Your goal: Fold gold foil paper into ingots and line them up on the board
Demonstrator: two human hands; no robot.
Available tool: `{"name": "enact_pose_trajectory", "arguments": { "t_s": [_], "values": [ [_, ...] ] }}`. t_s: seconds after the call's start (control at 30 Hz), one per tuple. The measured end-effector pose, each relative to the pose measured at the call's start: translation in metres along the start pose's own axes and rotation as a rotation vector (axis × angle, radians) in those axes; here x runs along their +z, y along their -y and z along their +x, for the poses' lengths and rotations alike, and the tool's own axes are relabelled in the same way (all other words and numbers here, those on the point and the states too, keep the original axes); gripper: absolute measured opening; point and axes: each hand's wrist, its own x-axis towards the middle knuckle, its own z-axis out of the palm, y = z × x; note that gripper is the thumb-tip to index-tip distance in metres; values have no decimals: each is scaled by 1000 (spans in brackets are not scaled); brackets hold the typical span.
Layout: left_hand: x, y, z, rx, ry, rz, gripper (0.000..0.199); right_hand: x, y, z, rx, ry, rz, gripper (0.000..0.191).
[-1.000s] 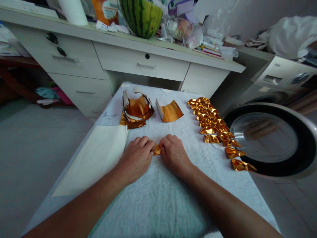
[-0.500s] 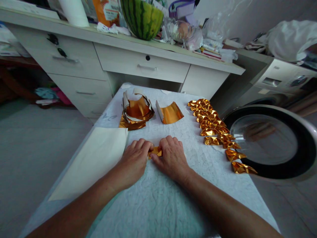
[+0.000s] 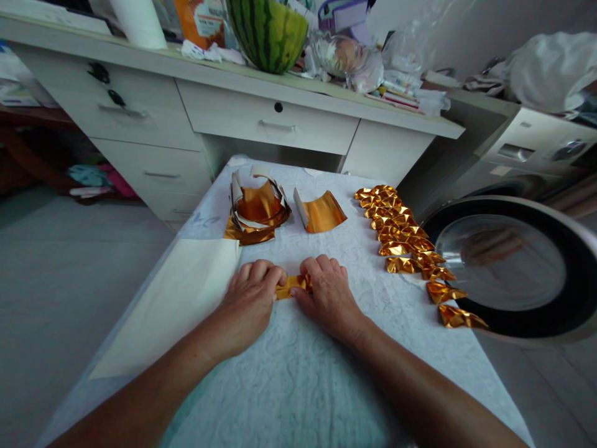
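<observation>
Left hand [image 3: 250, 305] and right hand [image 3: 330, 298] | gripping | small folded gold foil strip [image 3: 292, 287] (shiny) | on pale blue cloth [image 3: 289, 386]

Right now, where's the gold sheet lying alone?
In the head view, the gold sheet lies beyond the right hand, between the curled stack on its left and folded pieces.

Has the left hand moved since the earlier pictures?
Yes, the left hand has shifted slightly left, judged against the curled gold sheet.
</observation>
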Motion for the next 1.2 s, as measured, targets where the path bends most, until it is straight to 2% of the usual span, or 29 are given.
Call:
{"name": "enact_pose_trajectory", "arguments": {
  "t_s": [0.2,0.4,0.63,0.73,0.83,0.9,0.97,1.07,1.2],
  "values": [
    [-1,0,0,2,15,-6,24,-5,-15,-3,54,-46,37,40],
    [-2,-2,0,-1,9,9,21,-15,-29,-4,99,-1,-22,47],
    [-6,-3,2,-4,34,17,21,-19,-45,-3,83,31,-19,46],
    [-4,-2,2,10,18,21,20,-20,-43,-4,36,-34,53,35],
    [-2,-1,3,19,-6,32,16,-21,-33,-6,-85,-118,173,19],
    [-1,-2,4,24,-30,47,14,-21,-23,-7,-224,-76,274,14],
    [0,-3,5,19,-35,61,12,-19,-14,-7,-333,-4,368,17],
    [-1,-5,5,-14,-16,84,11,-13,-6,-6,-362,67,415,20],
    [-4,-2,4,-32,21,85,11,-7,-7,-3,-351,65,391,21]
  ]
}}
